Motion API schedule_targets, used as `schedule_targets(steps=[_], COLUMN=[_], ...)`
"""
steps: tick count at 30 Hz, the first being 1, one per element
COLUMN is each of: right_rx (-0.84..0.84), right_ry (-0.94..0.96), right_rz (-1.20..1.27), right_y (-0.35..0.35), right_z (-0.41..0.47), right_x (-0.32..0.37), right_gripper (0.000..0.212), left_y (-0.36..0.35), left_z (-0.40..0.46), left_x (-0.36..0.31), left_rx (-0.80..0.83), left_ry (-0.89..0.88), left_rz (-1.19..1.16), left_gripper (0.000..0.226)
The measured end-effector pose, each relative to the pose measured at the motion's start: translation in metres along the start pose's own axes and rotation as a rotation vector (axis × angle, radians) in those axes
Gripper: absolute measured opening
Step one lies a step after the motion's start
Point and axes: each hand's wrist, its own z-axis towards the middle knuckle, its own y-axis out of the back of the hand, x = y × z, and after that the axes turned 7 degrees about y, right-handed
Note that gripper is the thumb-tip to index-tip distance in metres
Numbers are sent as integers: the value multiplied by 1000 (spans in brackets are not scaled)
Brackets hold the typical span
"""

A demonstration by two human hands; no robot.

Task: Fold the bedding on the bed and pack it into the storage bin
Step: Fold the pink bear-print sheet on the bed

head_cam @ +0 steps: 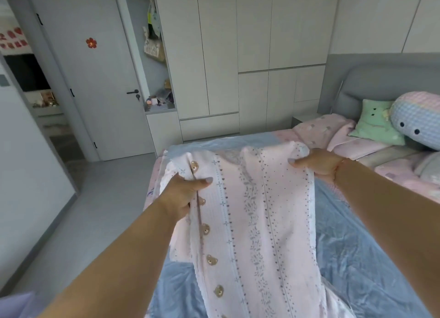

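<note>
While held taut above the bed [357, 258], pink sheet [257, 210]: left hand [183, 194] fingers clamped on its buttoned edge, right hand [321, 163] fingers clamped on its far corner; blue cover beneath.

Head view looks forward and down, close over the bed [357, 258]

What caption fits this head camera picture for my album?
Both hands, left and right, hold up a pink cover over the bed.
</note>
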Motion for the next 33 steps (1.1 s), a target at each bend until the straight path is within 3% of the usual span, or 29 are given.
schedule_targets(steps=[1,2,5,7,9,12,14,16,19,24,28,31,33], right_rx=[-36,-56,-220,-279,-244,-227,-214,-189,-175,-174,-210,-240,-254], right_ry=[1,12,131,246,349,320,269,223,210,151,96,82,97], right_rz=[-54,-56,124,248,344,319,285,314,366,320,252,287,319], right_y=[4,3,-18,-19,-19,-20,-21,-23,-31,-43,-48,-49,-48], right_z=[4,3,-20,-24,-26,-26,-25,-21,-17,-11,-5,-3,-5], right_x=[-3,5,75,124,160,179,178,173,169,151,134,127,126], right_gripper=[79,82,38,26,21,29,35,30,20,20,41,30,17], left_y=[-1,1,22,28,23,15,16,20,17,27,32,32,29], left_z=[2,4,9,0,-11,-19,-22,-28,-32,-22,-18,-19,-21], left_x=[-4,-13,-64,-99,-106,-92,-100,-118,-109,-56,-46,-39,-34], left_rx=[-54,-90,-183,-84,46,-69,-53,8,98,112,144,157,173], left_ry=[2,-14,-148,-278,-281,-176,-246,-281,-218,8,209,250,256], left_rz=[6,-22,-190,-246,-167,45,-57,-199,-252,-293,-172,-157,-156], left_gripper=[17,20,36,33,29,36,19,16,27,67,62,81,73])
